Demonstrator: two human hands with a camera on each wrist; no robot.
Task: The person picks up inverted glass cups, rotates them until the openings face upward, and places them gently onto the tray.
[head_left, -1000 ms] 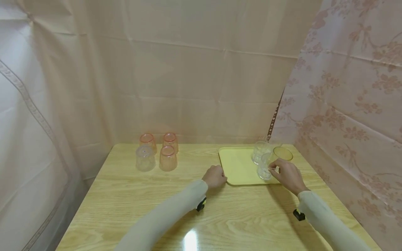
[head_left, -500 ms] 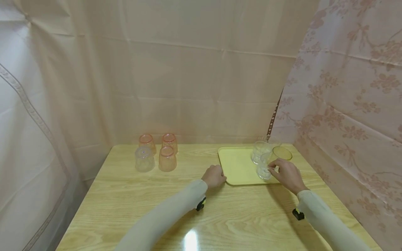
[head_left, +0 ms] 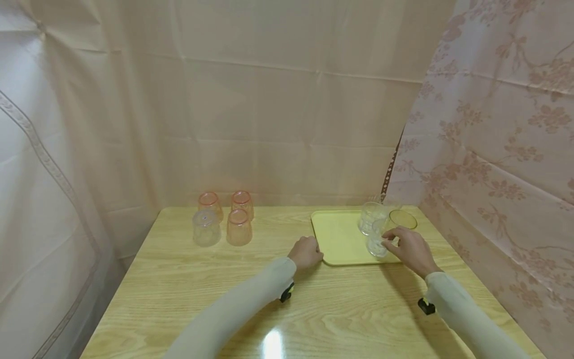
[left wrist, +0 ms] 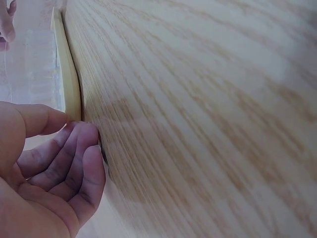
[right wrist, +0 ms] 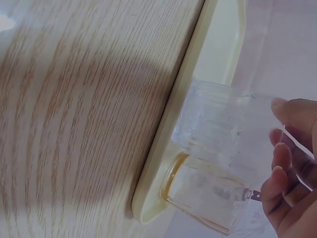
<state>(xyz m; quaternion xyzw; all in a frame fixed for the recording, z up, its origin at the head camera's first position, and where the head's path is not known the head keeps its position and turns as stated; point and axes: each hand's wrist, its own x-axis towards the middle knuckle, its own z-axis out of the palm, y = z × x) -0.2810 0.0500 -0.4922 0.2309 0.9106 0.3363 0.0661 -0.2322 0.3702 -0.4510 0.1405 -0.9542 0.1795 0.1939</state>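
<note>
In the head view my left hand [head_left: 306,253] pinches the front left corner of a yellow tray [head_left: 341,237]. The left wrist view has the tray's edge [left wrist: 72,94] between thumb and curled fingers. At the tray's right end my right hand [head_left: 411,250] pinches the top of a clear glass [head_left: 376,247], which stands on the tray. A second clear glass [head_left: 370,217] stands just behind it. Beside them is a glass with an amber rim [head_left: 403,219]; in the right wrist view that amber-rimmed glass [right wrist: 205,191] has the coloured rim down on the tray.
Three pinkish-orange glasses [head_left: 239,229] and one pale lilac glass [head_left: 207,229] stand upside down at the back left of the wooden table [head_left: 269,294]. A beige curtain [head_left: 269,109] hangs behind the table, and a flowered curtain [head_left: 506,149] borders its right side.
The head view has shifted very slightly. My right thumb and finger look a little further apart at the clear glass's top; the left hand and the tray stay in place.
</note>
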